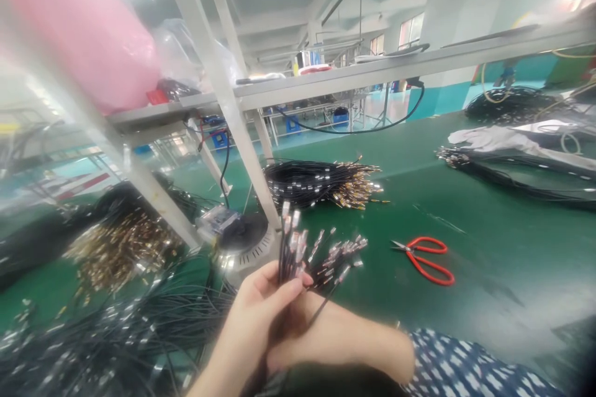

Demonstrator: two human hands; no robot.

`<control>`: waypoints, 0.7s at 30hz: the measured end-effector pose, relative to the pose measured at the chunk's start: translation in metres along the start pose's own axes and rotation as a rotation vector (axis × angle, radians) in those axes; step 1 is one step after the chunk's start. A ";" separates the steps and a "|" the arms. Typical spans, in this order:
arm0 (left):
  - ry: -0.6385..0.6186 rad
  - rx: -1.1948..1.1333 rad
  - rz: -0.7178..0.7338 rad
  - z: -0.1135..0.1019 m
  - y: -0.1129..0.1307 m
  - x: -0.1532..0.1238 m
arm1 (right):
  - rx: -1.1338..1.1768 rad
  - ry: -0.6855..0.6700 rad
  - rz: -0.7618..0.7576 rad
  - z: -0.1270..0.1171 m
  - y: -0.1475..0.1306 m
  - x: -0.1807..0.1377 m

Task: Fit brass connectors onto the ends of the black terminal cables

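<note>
My left hand [258,307] is closed round an upright bunch of black cables [292,248] whose silver connector ends point up. My right hand [321,325] crosses behind it, wrapped about the lower part of the same bunch; most of its fingers are hidden. One cable slants out past the right hand. Just behind the hands, more black cables with silver tips [339,257] lie on the green table. Red-handled scissors [426,258] rest to the right, blades pointing left and touching neither hand.
A cable bundle with gold tips [356,186] lies behind the hands. Beside the white shelf post [242,105] stands a round dial device [246,242]. Loose cables [116,335] and a gold-tipped pile [125,248] cover the left. Coiled cables [521,180] and white cloth [507,139] lie right.
</note>
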State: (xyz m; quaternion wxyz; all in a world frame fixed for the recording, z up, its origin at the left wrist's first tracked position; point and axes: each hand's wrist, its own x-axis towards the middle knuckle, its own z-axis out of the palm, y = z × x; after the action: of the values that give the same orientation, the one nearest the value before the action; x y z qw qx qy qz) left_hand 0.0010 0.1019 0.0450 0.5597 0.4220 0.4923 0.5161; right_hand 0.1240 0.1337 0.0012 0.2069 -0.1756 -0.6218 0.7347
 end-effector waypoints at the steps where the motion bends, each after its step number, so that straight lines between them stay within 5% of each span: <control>1: 0.038 -0.051 -0.005 -0.001 0.001 -0.002 | -0.013 0.025 -0.001 -0.001 0.000 -0.002; 9: 0.160 -0.075 0.100 -0.006 0.007 -0.009 | -0.128 0.323 0.006 -0.002 -0.009 -0.010; 21: 0.205 0.056 0.189 -0.016 0.002 -0.010 | -0.045 0.452 -0.135 0.003 -0.015 -0.007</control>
State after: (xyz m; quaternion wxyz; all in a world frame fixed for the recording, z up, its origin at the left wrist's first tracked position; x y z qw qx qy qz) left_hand -0.0148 0.0911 0.0457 0.4434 0.4270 0.5193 0.5928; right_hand 0.1296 0.1302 0.0162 0.3855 -0.2981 -0.5861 0.6473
